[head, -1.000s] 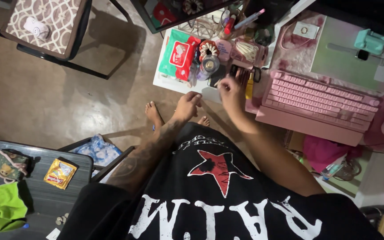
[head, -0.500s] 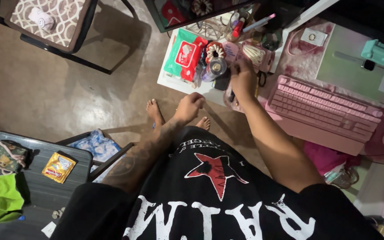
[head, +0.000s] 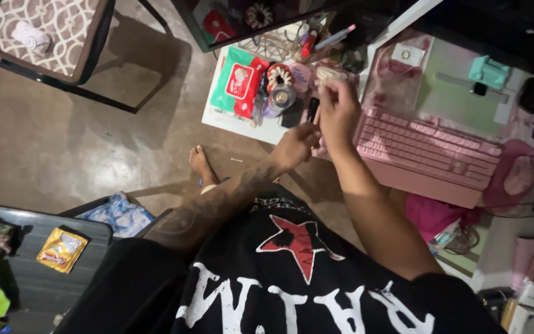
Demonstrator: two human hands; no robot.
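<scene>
My left hand [head: 296, 146], on a tattooed arm, sits with its fingers curled at the front edge of a white desk [head: 242, 121]. Just above it is a slim black object [head: 312, 110]; whether the hand grips it is unclear. My right hand [head: 338, 111] hovers right beside it, fingers raised and half bent over the clutter at the left end of a pink keyboard [head: 428, 154]. Anything between those fingers is too blurred to see. I wear a black shirt with a red star [head: 295, 244].
On the desk are a green and red wipes pack [head: 237, 80], a small bottle [head: 279, 99], a scrunchie and pens. A mint device [head: 488, 71] lies behind the keyboard. A patterned chair [head: 50, 31] stands at the top left, and a dark case with a yellow packet [head: 61, 249] at the lower left. My bare foot [head: 200, 164] rests on brown floor.
Both hands have moved up and to the right toward the desk clutter. The right hand has lifted off the desk edge, and the view has shifted slightly.
</scene>
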